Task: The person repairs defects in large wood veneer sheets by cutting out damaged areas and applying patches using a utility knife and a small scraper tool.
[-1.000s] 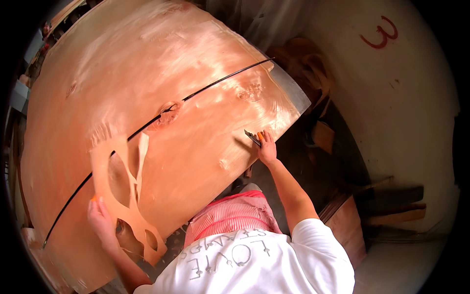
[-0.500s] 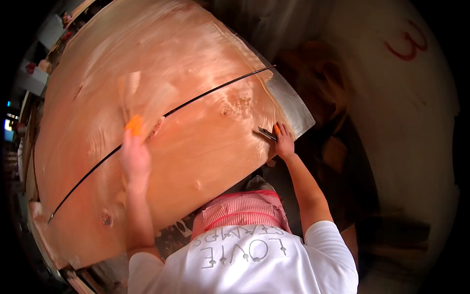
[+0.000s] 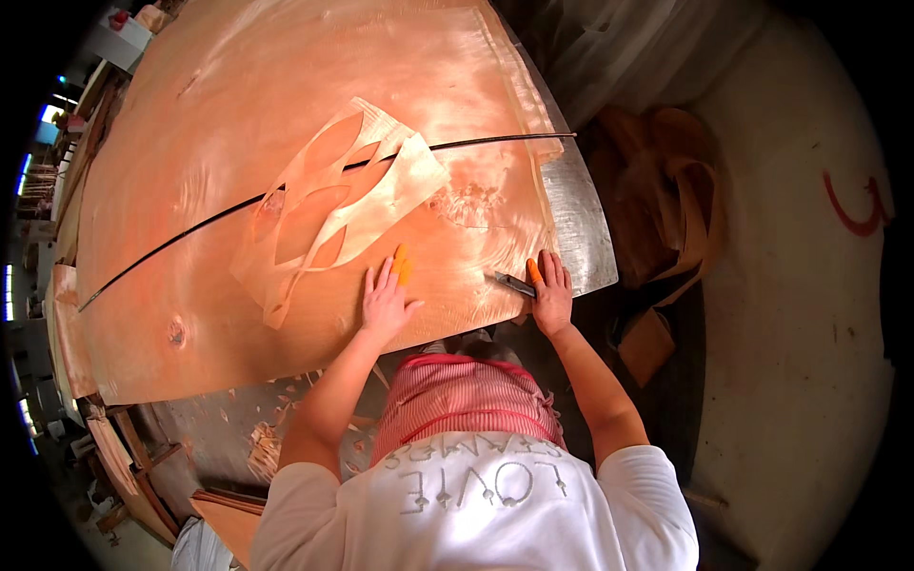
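A large pale-orange wood veneer sheet (image 3: 238,352) lies spread in front of me. My left hand (image 3: 386,303) rests near its close edge, fingers stretched out and holding nothing; orange covers show on some fingertips. By the sheet's right corner, my right hand (image 3: 553,297) is closed around a utility knife (image 3: 515,284), whose tip points left over the veneer. Beyond my left hand lies a loose veneer scrap (image 3: 416,173) with long slit-shaped holes. A thin black rod (image 3: 190,231) runs across the sheet, partly under the scrap.
A metal plate (image 3: 584,233) sticks out under the sheet's right edge. Curled veneer offcuts (image 3: 700,205) lie in the dark space at right, beside a pale panel (image 3: 790,314) with a red mark. Small scraps (image 3: 265,447) litter the floor at lower left.
My left hand, blurred before, has come right and nearer and now rests on the sheet. The slitted scrap now lies flat across the rod. My right hand still holds the knife near the corner.
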Available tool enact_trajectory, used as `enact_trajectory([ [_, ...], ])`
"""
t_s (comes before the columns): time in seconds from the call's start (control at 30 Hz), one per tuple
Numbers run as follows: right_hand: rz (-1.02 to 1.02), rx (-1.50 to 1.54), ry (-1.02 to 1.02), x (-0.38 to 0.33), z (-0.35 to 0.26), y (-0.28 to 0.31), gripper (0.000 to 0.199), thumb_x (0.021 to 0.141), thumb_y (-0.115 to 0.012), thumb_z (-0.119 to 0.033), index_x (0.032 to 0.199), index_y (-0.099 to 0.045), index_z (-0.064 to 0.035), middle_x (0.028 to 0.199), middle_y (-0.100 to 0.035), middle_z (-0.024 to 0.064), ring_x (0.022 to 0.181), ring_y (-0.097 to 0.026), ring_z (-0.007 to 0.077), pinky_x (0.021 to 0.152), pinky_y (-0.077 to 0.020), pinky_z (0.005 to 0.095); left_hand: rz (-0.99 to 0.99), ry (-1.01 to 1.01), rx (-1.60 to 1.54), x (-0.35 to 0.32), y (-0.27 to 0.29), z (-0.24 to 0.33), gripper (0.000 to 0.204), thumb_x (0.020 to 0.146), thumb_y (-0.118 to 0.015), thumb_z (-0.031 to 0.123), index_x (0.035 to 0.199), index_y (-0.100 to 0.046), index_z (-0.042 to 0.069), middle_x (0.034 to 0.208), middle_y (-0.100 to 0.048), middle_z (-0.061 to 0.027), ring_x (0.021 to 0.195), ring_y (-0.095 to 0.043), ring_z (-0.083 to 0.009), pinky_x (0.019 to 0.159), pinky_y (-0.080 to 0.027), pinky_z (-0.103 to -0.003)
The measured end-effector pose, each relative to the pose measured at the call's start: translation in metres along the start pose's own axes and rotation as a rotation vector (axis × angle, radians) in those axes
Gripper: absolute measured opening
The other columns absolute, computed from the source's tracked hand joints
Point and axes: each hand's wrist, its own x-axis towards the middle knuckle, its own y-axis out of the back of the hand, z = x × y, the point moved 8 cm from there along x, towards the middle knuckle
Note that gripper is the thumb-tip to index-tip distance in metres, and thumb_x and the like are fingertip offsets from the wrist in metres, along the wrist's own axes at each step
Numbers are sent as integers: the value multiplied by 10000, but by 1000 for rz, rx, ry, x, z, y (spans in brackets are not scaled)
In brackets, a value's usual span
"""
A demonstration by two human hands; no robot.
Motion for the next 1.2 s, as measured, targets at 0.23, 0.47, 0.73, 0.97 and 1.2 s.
enact_trajectory([
  [0.23, -145, -51, -40, -5, -5, 38, 612, 685, -621, -117, 1272, -450, -112, 1405, -284, 144, 1311, -249, 314, 1042, -242, 451, -45, -37, -15, -9, 21, 8, 614, 719, -657, 387, 1195, -513, 27, 1261, -426, -133, 1273, -314, -259, 1030, -259, -494],
  [0.47, -91, 31, -79, 5, -15, 12, 538, 728, -557, -61, 1257, -461, -79, 1378, -335, 141, 1275, -313, 314, 1031, -269, 438, 79, -24, -59, 39, 21, -17, 271, 765, -549, 131, 991, -588, -12, 1146, -473, -182, 1124, -438, -346, 899, -403, -434],
  [0.73, -98, 72, -26, 5, -10, 20, 487, 723, -544, -64, 1209, -510, -64, 1352, -365, 130, 1253, -342, 306, 1001, -293, 434, 198, 120, 103, 70, 5, -44, 412, 808, -477, 97, 1203, -480, -20, 1212, -449, -169, 1174, -415, -310, 921, -402, -404],
  [0.97, -197, 190, 59, 14, 1, 26, 515, 704, -608, -49, 1207, -508, -90, 1307, -426, 105, 1196, -414, 285, 979, -336, 387, 253, 106, 34, 72, 8, -58, 490, 700, -572, 109, 1171, -501, -7, 1153, -472, -146, 1092, -455, -298, 877, -427, -373],
  [1.2, -180, 256, 17, 20, 14, 35, 471, 706, -605, -33, 1167, -526, -93, 1219, -492, 99, 1121, -466, 290, 948, -359, 396, 210, 32, 84, 77, 28, -17, 518, 685, -590, 113, 1181, -488, 3, 1095, -488, -149, 1016, -474, -307, 886, -383, -388],
])
